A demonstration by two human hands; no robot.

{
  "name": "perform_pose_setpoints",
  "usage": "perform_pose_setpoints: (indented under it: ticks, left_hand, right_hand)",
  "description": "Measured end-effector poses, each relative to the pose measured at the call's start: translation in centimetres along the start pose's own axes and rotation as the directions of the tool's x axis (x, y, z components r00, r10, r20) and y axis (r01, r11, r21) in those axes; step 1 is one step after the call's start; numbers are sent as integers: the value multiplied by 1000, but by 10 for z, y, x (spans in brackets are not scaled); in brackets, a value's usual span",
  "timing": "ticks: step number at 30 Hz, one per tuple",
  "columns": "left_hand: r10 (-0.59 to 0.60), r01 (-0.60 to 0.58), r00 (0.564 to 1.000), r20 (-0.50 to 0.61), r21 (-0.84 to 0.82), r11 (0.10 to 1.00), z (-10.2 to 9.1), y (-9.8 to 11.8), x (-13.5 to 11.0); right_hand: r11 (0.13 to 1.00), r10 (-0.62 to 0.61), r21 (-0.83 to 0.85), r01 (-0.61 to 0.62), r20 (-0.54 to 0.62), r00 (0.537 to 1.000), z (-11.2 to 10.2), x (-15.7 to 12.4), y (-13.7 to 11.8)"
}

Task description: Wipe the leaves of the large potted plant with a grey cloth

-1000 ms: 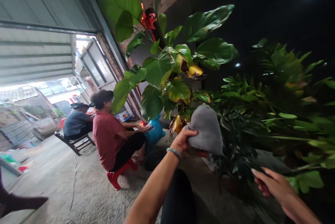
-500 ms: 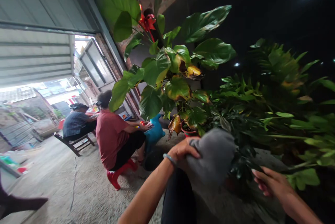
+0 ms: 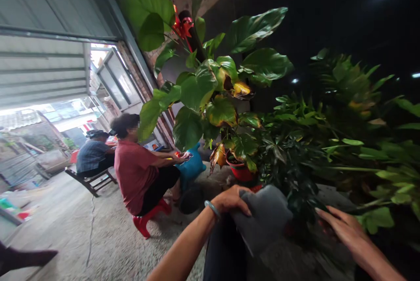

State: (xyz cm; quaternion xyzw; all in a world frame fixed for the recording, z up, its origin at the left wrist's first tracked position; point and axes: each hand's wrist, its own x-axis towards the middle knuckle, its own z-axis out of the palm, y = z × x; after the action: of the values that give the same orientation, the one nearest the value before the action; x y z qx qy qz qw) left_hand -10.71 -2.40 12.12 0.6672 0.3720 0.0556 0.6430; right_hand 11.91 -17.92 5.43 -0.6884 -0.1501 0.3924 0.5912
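Observation:
My left hand (image 3: 229,201), with a pale bangle on the wrist, grips a grey cloth (image 3: 265,217) low in front of the plants. The cloth hangs just below a red pot (image 3: 241,170) that holds a large-leaved plant (image 3: 210,84) tied with a red bow (image 3: 182,26). My right hand (image 3: 343,227) is held out with fingers apart, holding nothing, beside the dark lower leaves of a bushy green plant (image 3: 328,141).
Two people sit to the left: one in a red shirt on a red stool (image 3: 146,219), one further back on a wooden chair (image 3: 93,180). A blue object (image 3: 193,167) stands by the plant. Gravelly concrete floor (image 3: 98,237) stretches left toward a bright doorway.
My left hand has lowered the grey cloth from leaf height down past the red pot, which now shows. My right hand has stayed low at the right.

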Motion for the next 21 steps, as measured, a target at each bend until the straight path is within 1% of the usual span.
perform_pose_setpoints:
  ticks: [2,4,5,6,7,8,10,12,13,15,17,19,21]
  left_hand:
    - [137,-138,990,-17,-175,975,-4,26,-3]
    - [282,-292,956,-81,-348,891,0,53,6]
    - [320,-340,940,-118,-409,847,6,63,13]
    - [333,-362,932,-145,-455,814,14,70,21]
    - [321,-356,934,-155,-485,799,24,72,29]
    - [297,-327,945,-141,-493,806,34,71,36]
    - [226,-227,972,-57,-452,863,53,59,43]
    - [131,-108,990,50,-328,939,63,39,40]
    - [70,-43,992,101,-248,968,63,29,35]
    - [-36,58,983,180,-118,991,57,12,21]
    - [-83,97,967,243,-48,994,43,3,7]
    - [-46,63,965,259,-58,996,28,4,-2]
    - [59,-27,974,220,-149,988,17,14,-4]
  right_hand:
    - [1000,-13,4,13,-6,1000,1,-2,-2]
    - [1000,-22,5,22,-27,999,5,-5,-4]
    - [1000,-25,2,25,-34,999,7,-7,-5]
    - [1000,-28,-3,28,-37,999,8,-8,-5]
    - [999,-32,-9,32,-35,999,10,-8,-5]
    - [999,-42,-15,42,-22,999,11,-8,-5]
    - [998,-58,-34,59,12,998,11,-7,-4]
    - [996,-67,-57,70,53,996,9,-5,-2]
    - [995,-71,-66,76,73,995,7,-4,-1]
    - [994,-74,-76,82,105,992,5,-2,1]
    - [994,-77,-73,87,132,988,4,-1,2]
    - [994,-75,-71,86,149,986,4,0,3]
    - [994,-67,-78,79,147,987,5,-1,4]
